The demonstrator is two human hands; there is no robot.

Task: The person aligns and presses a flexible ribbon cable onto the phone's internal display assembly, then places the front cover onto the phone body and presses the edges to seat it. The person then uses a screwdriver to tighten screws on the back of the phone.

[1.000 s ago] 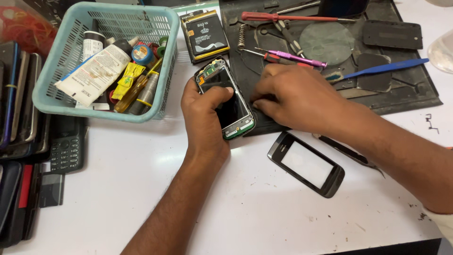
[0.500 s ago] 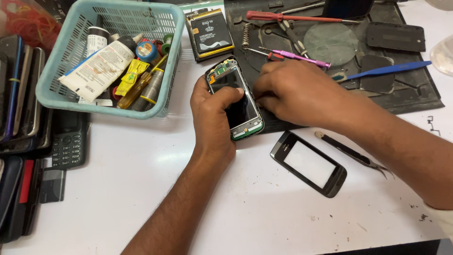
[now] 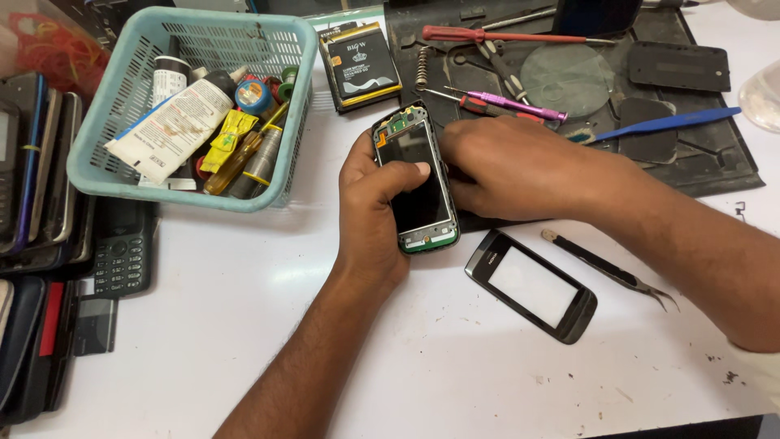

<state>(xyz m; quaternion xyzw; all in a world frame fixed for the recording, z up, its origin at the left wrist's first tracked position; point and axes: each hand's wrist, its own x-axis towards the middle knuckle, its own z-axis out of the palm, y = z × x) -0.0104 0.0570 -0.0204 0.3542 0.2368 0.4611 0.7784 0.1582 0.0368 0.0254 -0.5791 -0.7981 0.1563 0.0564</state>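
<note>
Phone body (image 3: 416, 183) with its front cover off sits in my left hand (image 3: 370, 215), at the near edge of the dark work mat (image 3: 707, 154) on the white worktop (image 3: 244, 325). My left fingers (image 3: 406, 171) are curled around its left side, the thumb pressed across the dark screen, so that hand is closed on it. A bit of green circuit board shows at the top end and the bottom edge. My right hand (image 3: 512, 167) lies against the phone's right side with its fingers bent down onto the edge; I cannot tell whether they pinch anything.

Just right of the phone, flat on the worktop, lies the detached front frame (image 3: 532, 284), black with a clear window. Beside that is a pair of black tweezers (image 3: 609, 268). On the mat behind my right hand are a pink-handled screwdriver (image 3: 508, 106), a red-handled screwdriver (image 3: 487, 35), a blue pry tool (image 3: 666, 123) and a dark back cover (image 3: 678, 67). A phone battery (image 3: 359, 67) rests left of the mat. To my left stands a teal basket (image 3: 122, 175) of tubes and small tools, and a row of old phones (image 3: 32, 162) lines the left edge.
</note>
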